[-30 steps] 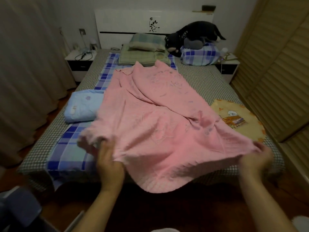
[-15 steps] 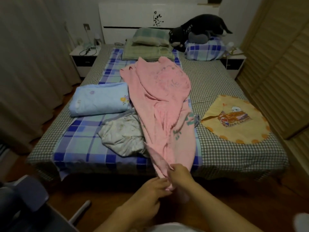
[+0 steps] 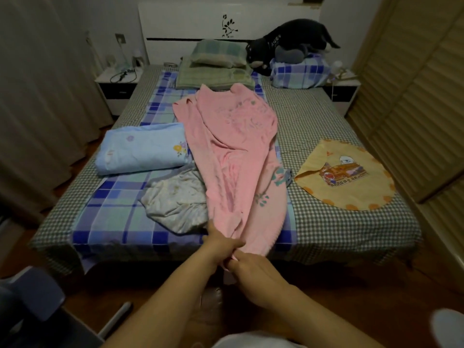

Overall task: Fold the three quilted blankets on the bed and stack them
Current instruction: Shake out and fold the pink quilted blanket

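The left hand (image 3: 221, 243) and right hand (image 3: 253, 271) meet at the foot edge of the gingham-sheeted bed (image 3: 339, 222), both pinching the near end of the long pink quilted blanket (image 3: 236, 156); the blanket runs away from that grip, its long axis down the middle of the bed toward the white headboard (image 3: 190, 23); a folded pale blue floral blanket (image 3: 143, 149) lies to its left; a crumpled grey-white floral blanket (image 3: 175, 202) lies partly under its left edge.
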